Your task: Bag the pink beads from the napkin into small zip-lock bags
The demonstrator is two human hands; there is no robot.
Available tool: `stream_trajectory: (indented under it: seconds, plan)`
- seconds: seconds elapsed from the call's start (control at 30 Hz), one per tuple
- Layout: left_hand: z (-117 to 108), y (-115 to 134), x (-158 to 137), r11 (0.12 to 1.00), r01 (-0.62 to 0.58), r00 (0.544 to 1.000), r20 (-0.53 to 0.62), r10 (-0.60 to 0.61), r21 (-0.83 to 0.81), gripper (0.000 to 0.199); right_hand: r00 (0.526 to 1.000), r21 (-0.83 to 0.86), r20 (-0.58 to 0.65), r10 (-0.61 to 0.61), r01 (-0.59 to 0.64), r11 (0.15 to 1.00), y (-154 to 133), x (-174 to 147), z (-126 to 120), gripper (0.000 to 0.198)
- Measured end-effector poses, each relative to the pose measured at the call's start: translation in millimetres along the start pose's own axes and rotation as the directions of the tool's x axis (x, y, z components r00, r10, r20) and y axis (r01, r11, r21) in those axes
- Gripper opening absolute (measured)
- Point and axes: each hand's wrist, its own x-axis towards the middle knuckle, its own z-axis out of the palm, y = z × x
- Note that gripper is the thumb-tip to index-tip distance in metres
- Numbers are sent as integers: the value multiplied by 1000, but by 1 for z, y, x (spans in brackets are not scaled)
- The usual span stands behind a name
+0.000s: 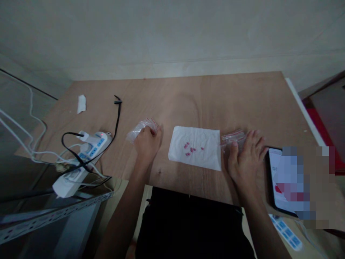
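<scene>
My left hand (147, 144) rests on the wooden table with its fingers curled closed at the edge of some clear zip bags (138, 130) with red seal lines. To the right, my right hand (245, 158) lies with fingers spread, its thumb and palm beside or partly over more clear zip bags (232, 137). Between the hands is a white sheet of tissue paper (208, 160). Several small dark pink pieces (191, 149) are scattered on it, too small for me to name.
A white power strip (101, 142) with plugs and tangled cables takes up the left edge. Behind it lie a black strap (118, 115) and a white scrap (81, 104). At right are a phone (283, 201) and another power strip (287, 232). A wall rises behind the table (172, 100).
</scene>
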Motion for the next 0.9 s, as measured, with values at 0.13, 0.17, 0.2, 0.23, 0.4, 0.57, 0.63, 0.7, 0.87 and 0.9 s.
stream_trajectory:
  seconds: [0.13,0.17,0.2,0.23,0.4,0.57,0.63,0.7,0.87,0.9]
  plan:
    - [-5,-11,10,997,5,989,144,-16,77,41,999,21,-42,-11,12,1000,2,0,1,68]
    - [-5,-11,10,998,-12,988,157,1,68,40,998,27,-59,-10,11,1000,3,0,2,67]
    - [-5,-11,10,998,-26,986,165,16,59,39,997,34,-77,-6,8,999,3,0,2,66]
    - [-5,-11,9,998,-39,984,174,29,51,38,996,42,-87,-2,5,999,3,0,3,65]
    - [-15,-17,8,998,-65,981,184,64,-3,25,994,100,-110,-26,37,994,-1,-3,-7,53]
    - [-51,-25,-12,929,-62,996,35,81,-366,17,949,249,-299,-97,175,953,-32,-10,-32,34]
    - [-66,-21,-28,832,-89,992,28,124,-548,19,964,424,-245,-100,199,884,-58,-13,-39,23]
    - [-76,-13,-45,734,-82,984,62,167,-674,19,988,616,-37,-151,141,775,-88,-15,-42,17]
    - [-78,8,-74,473,11,944,164,285,-881,14,895,837,296,-334,-75,542,-134,-24,-38,14]
    - [-76,9,-76,433,33,936,180,303,-901,14,885,848,322,-335,-113,517,-135,-25,-38,13]
